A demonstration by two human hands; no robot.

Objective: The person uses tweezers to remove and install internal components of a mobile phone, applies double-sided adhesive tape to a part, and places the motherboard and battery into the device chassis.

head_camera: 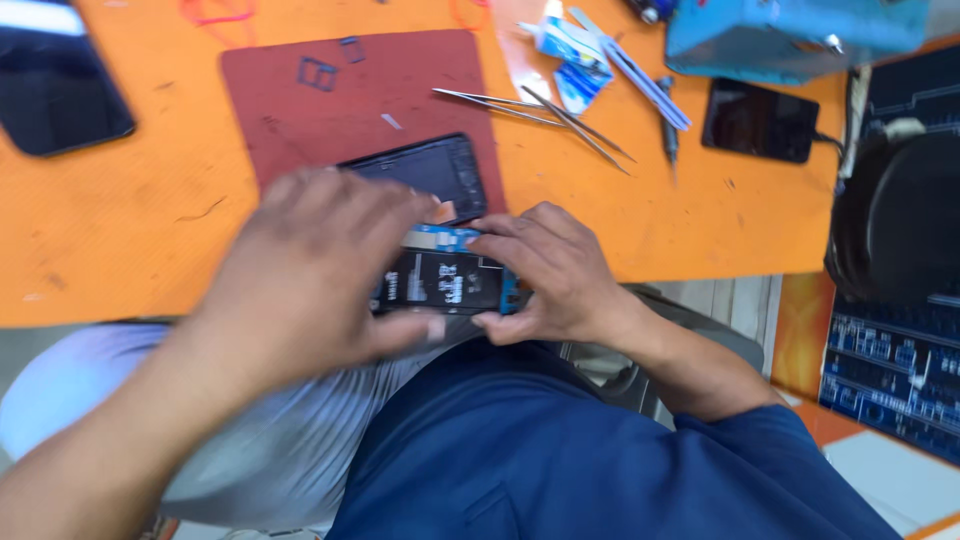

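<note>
— Blurred as it is, the left hand (300, 275) sits nearest the lens, spread over the opened phone (440, 270) with its thumb pressed along the near edge.

— And the right hand (555, 270)?

— Its grip is clamped on the phone's right end, fingertips curled over the top edge and thumb underneath. The phone hangs just past the edge of the orange bench (130, 230), over the person's lap, with its far end above the red mat (330, 90).

— So what could go wrong?

— Nothing supports it from below. If either grip slackens, I judge it drops into the lap or onto the floor. The back is off and the dark battery with its blue tab shows, so fingers pressing hard there could bend or dent it.

— Is the left grip truly closed on it?

— Probably, though the motion blur hides the fingers, so I cannot say for certain.

— Anything else at risk?

— The tweezers (530, 108) and the screwdriver (668, 125) lie well apart, up the bench, so a sweep of the hand seems unlikely to catch them.
</note>
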